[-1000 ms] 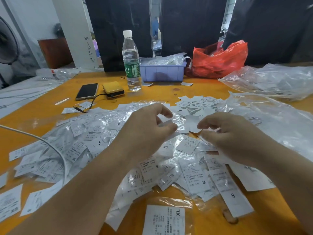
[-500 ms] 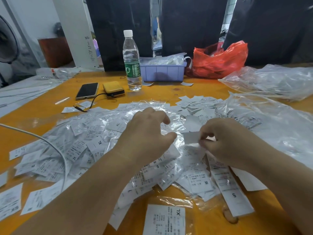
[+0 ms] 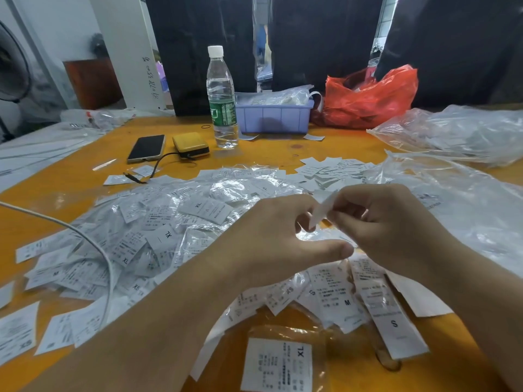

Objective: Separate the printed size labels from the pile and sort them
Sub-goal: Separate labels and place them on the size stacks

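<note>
Both hands are sitting higher and closer together than half a second ago, and the small white label point(image 3: 321, 212) that the right hand point(image 3: 387, 230) was drawing off the heap is now hanging in the air between them, clear of the pile point(image 3: 175, 222). That right hand is pinching the label's upper end between thumb and curled fingertips, while the left hand point(image 3: 271, 239) is cupping beside it, its thumb stretching out straight below and its fingers curling toward the label's lower edge; whether they are actually gripping it cannot be told. Under and around the hands the pile of printed size labels, many in clear sleeves, is spreading across the orange table point(image 3: 283, 152), with XL, XS, M and S marks showing. A smaller heap of loose labels point(image 3: 331, 169) is lying farther back on the right, just beside crumpled clear plastic bags point(image 3: 452, 131). Near the front edge, one sleeved XL label point(image 3: 278, 366) and a long S label point(image 3: 396, 326) are lying apart from the rest. At the back are standing a water bottle point(image 3: 222, 100), a lilac bin point(image 3: 274, 116) and a red bag point(image 3: 368, 97), with a phone point(image 3: 146, 147) and a yellow power bank point(image 3: 191, 144) to the left. A white cable point(image 3: 93, 247) is crossing the pile's left side.
</note>
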Available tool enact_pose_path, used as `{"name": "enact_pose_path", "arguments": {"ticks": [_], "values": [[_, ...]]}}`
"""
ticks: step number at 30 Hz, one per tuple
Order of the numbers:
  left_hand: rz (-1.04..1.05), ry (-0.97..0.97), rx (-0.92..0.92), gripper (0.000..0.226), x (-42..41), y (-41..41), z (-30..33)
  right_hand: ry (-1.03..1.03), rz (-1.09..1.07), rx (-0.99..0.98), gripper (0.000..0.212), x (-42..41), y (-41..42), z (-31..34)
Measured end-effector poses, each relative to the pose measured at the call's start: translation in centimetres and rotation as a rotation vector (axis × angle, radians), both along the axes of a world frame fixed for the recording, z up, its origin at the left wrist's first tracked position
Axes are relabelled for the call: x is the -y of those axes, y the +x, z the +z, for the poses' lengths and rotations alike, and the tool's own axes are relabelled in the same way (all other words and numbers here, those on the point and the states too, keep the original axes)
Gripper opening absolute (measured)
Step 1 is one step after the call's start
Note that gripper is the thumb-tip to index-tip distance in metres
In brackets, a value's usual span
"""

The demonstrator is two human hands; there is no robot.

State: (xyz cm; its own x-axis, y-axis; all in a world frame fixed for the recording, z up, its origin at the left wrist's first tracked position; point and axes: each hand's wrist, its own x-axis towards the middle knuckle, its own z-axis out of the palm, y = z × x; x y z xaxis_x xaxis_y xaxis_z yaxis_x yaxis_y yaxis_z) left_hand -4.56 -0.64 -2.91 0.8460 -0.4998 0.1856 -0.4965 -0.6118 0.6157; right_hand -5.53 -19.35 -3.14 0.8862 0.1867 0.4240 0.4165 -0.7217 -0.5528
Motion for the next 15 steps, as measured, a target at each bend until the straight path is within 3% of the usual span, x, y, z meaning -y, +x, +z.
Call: {"name": "enact_pose_path", "arguments": {"ticks": [5,12,15], "values": [[0.029,-0.075,0.016,0.011,0.2,0.0,0.0,0.002,0.019,0.016,0.01,-0.1,0.0,-0.1],[0.141,-0.115,0.038,0.018,-0.1,0.2,0.2,-0.116,-0.041,-0.057,0.008,0.3,-0.2,0.6],[0.135,-0.105,0.054,0.015,-0.1,0.2,0.2,-0.24,-0.191,-0.035,0.023,0.9,-0.5,1.3]]}}
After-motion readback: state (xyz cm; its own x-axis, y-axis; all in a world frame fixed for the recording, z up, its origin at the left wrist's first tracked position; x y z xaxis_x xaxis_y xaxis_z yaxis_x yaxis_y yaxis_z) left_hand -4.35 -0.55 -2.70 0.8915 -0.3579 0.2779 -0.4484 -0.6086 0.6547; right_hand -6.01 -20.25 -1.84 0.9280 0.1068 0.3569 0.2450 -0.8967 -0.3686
